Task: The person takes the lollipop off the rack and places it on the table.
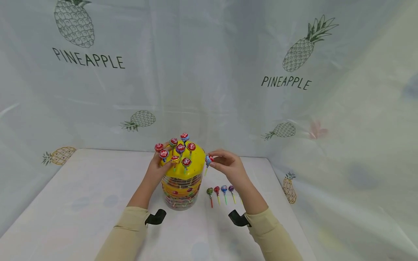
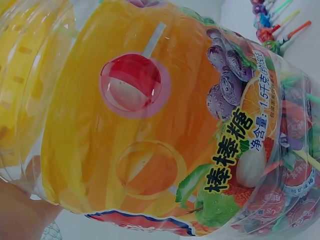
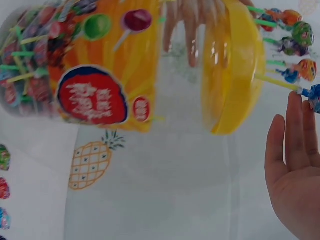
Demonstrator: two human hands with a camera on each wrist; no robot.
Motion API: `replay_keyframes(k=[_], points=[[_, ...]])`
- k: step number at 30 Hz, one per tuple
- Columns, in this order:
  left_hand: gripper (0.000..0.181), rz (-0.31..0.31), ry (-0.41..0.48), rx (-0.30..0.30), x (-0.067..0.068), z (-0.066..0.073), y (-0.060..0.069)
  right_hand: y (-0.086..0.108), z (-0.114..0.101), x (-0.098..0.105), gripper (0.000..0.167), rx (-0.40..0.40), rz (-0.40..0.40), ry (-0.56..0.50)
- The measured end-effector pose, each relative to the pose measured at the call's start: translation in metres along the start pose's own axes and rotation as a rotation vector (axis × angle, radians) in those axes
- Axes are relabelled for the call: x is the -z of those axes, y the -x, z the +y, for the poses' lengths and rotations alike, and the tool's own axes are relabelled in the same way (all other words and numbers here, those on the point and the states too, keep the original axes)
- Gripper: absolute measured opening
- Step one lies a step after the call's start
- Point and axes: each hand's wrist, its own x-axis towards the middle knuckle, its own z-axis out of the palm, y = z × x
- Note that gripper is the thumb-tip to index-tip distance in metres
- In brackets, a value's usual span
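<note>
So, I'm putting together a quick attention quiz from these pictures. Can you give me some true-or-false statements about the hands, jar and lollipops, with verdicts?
1. The right hand holds a lollipop beside the yellow lid. True.
2. The left hand lies flat on the table. False: it grips the top of the jar.
3. Several other lollipops stick up from the lid. True.
4. The jar lies on its side. False: it stands upright on the table.
5. Loose lollipops lie in a row on the table. True.
6. The jar is empty. False: wrapped lollipops show through its clear lower part.
</note>
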Motion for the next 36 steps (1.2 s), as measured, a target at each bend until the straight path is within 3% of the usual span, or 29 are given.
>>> replay_keyframes(k=[11, 19, 36], points=[[0.058, 0.004, 0.025, -0.023, 0.001, -0.004, 0.001, 0.019, 0.034, 0.026, 0.031, -0.099, 0.017, -0.023], [0.057, 0.001, 0.025, -0.031, 0.001, -0.005, 0.001, 0.033, 0.062, 0.044, 0.029, -0.122, 0.003, -0.058], [0.058, 0.005, 0.013, -0.046, 0.001, -0.006, 0.000, 0.052, 0.117, 0.084, 0.029, -0.292, 0.116, -0.042]])
